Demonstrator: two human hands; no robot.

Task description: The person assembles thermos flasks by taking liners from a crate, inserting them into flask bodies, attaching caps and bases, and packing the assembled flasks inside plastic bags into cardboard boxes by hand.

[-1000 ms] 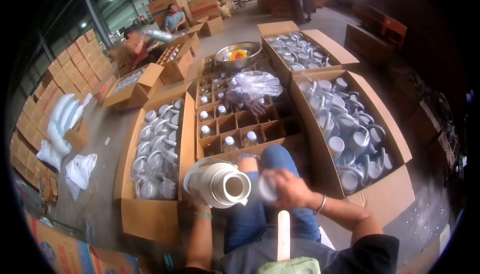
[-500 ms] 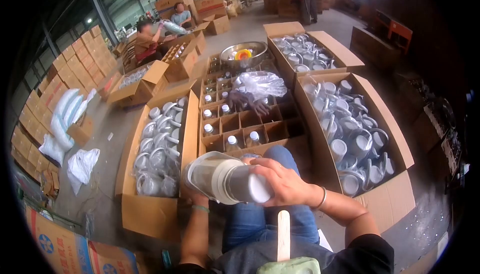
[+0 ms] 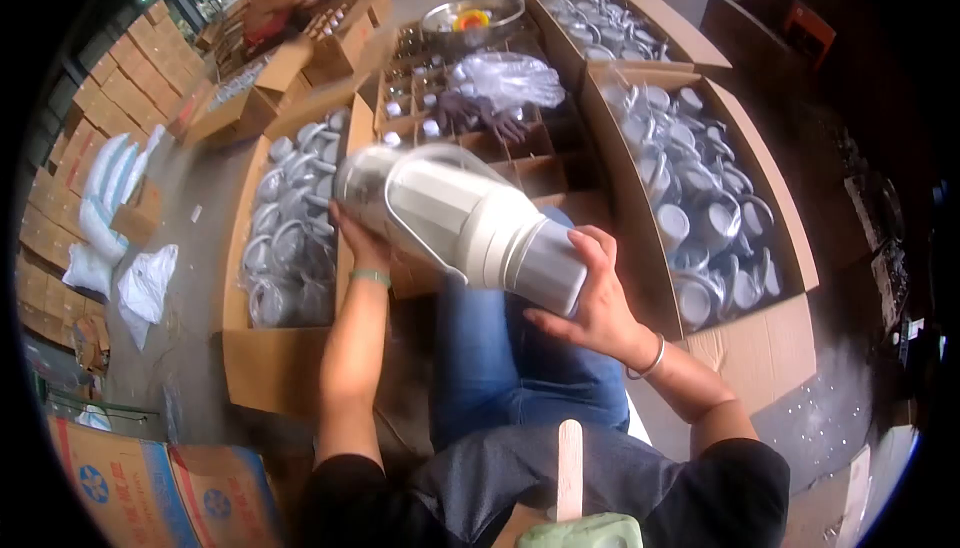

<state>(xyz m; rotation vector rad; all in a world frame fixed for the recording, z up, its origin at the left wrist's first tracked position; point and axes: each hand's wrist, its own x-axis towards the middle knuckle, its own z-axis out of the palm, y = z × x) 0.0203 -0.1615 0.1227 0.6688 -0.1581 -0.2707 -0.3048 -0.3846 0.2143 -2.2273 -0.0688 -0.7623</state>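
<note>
A cream thermos flask with a grey cap and a looped carrying handle lies tilted across my lap, held in the air by both hands. Its base end points up and left. My left hand grips that end from below, most of its fingers hidden behind the flask. Around the grey cap, my right hand has its thumb beneath and fingers on the far side. Beyond the flask stands a divided carton of white-capped bottles, with dark gloves on top.
Open cartons of grey plastic-wrapped parts stand left and right. A metal bowl and a clear plastic bag rest on the divided carton. A wooden stick rises from a green lump. Another person sits far left.
The flask has been raised away from my lap, its body now fully in sight. My right hand has shifted from over the cap to its right side. The view has tipped downward.
</note>
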